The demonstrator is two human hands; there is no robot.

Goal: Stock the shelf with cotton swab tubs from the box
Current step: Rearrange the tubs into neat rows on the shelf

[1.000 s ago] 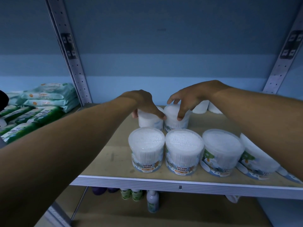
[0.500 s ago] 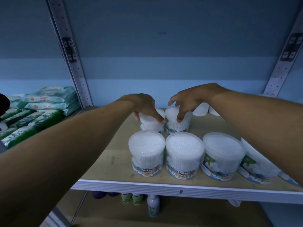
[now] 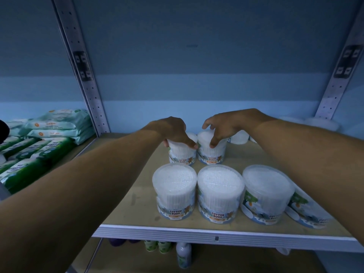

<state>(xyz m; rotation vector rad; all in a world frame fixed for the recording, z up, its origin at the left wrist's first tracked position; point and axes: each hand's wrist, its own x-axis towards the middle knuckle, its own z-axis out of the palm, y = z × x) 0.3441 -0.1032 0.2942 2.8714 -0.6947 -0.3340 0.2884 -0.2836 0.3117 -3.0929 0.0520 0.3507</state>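
Two cotton swab tubs stand side by side in the second row of the wooden shelf point(image 3: 128, 194). My left hand point(image 3: 175, 133) grips the left tub point(image 3: 182, 155) from above, thumb on its front and fingers round its left side. My right hand point(image 3: 222, 127) arches over the right tub point(image 3: 211, 154), with the thumb pressed on its front wall and the fingers curled over the lid's far edge. In front of them is a row of several clear tubs point(image 3: 220, 194) with "COTTON BUDS" labels. The box is out of sight.
More white tubs point(image 3: 238, 136) sit at the back of the shelf, behind my right hand. Perforated metal uprights point(image 3: 82, 75) frame the bay. Wet-wipe packs point(image 3: 59, 123) lie stacked on the neighbouring shelf at left. Small bottles point(image 3: 183, 253) stand on the shelf below.
Both hands keep the same hold on the two rear tubs. The view has tilted upward, and the labels of these tubs now show above the front row.
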